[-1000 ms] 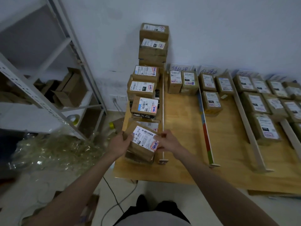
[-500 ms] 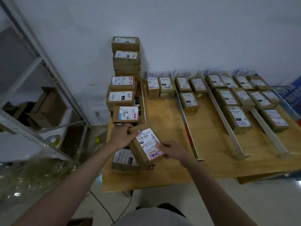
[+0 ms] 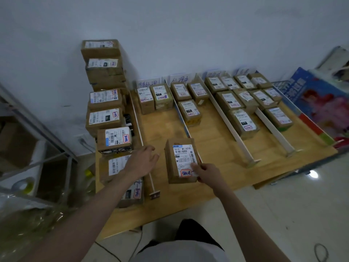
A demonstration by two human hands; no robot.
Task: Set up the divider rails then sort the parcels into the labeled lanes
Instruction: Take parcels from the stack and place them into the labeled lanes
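A person's right hand is pinching the near right corner of a brown cardboard parcel, which is lying label up in the leftmost lane of a wooden desk. The left hand is hovering just left of it, fingers spread, over a white divider rail. More labelled parcels are sitting in the lanes beyond, and a stack of parcels is standing at the left against the white wall.

Brown cardboard parcels w/ white barcode labels, red-edged stickers; tan wood board; white rails.
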